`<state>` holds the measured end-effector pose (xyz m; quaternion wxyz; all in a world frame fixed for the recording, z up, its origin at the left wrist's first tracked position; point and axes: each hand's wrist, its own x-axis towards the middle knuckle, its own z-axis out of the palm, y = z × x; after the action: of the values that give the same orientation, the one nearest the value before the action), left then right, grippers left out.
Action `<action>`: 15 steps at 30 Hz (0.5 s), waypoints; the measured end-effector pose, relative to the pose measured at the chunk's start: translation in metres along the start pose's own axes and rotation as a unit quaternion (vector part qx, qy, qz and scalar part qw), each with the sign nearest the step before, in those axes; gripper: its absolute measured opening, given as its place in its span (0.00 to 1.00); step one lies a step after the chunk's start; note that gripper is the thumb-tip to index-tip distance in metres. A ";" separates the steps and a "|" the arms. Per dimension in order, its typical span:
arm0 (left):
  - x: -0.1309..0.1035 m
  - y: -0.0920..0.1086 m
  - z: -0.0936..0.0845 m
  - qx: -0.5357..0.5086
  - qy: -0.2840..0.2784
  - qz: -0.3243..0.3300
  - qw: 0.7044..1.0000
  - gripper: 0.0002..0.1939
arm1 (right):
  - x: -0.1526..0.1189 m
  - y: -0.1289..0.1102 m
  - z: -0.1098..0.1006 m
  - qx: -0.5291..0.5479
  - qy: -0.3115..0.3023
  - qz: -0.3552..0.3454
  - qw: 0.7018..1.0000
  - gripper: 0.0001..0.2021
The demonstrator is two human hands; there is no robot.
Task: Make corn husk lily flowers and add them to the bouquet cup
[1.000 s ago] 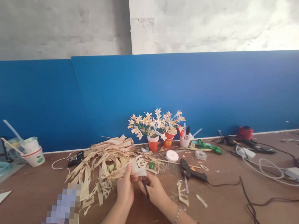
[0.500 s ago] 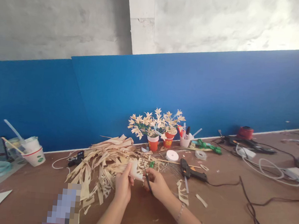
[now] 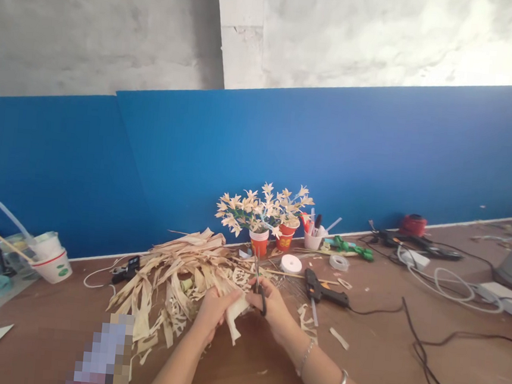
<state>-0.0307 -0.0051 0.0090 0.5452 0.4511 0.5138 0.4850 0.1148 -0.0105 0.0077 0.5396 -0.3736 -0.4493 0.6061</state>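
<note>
My left hand (image 3: 213,315) pinches a pale piece of husk (image 3: 234,320), which hangs down past the fingers. Close beside it, my right hand (image 3: 276,313) has its fingers in the dark handles of a pair of scissors (image 3: 263,300). The blades point up and away, and whether they are apart is too small to tell. To the left and behind spreads a heap of dry husks (image 3: 178,263) with many cut strips. Husk flowers (image 3: 259,207) stand in red paper cups (image 3: 258,245) beyond my hands.
Right of my hands lie a glue gun (image 3: 325,291) with its cord, a white roll (image 3: 291,263) and a clear tape roll (image 3: 338,262). A white paper cup (image 3: 53,267) stands at left. Cables and a power strip (image 3: 504,302) are far right, before a blue partition (image 3: 331,157).
The scissors have turned from lying low in my right hand to pointing upward. The husk piece now hangs downward from my left hand. The view has shifted slightly.
</note>
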 end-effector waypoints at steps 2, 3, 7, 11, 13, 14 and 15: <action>0.001 -0.001 -0.002 -0.013 -0.010 -0.003 1.000 0.20 | -0.001 -0.001 0.000 0.019 0.006 0.003 1.000 0.19; 0.001 -0.001 -0.002 -0.016 -0.012 -0.004 1.000 0.20 | -0.001 -0.001 0.000 0.026 0.004 0.005 1.000 0.19; -0.001 0.000 -0.002 -0.042 -0.015 0.035 0.998 0.18 | 0.000 0.000 0.000 0.022 0.002 0.007 1.000 0.18; -0.005 0.001 0.006 -0.123 -0.002 0.044 0.991 0.19 | 0.000 -0.001 0.000 0.012 0.017 -0.002 1.000 0.17; -0.006 0.001 0.012 -0.164 0.030 0.015 0.986 0.21 | 0.000 -0.003 0.001 -0.001 0.016 -0.005 1.000 0.16; -0.007 0.000 0.014 -0.181 0.048 -0.001 0.982 0.22 | 0.000 -0.004 0.002 -0.007 0.015 -0.006 1.000 0.17; -0.007 -0.001 0.016 -0.195 0.064 -0.014 0.979 0.23 | -0.001 -0.004 0.003 -0.010 0.011 -0.006 1.000 0.17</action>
<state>-0.0142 -0.0124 0.0104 0.5952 0.2974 0.4495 0.5960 0.1138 -0.0115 0.0125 0.5442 -0.3832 -0.4516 0.5943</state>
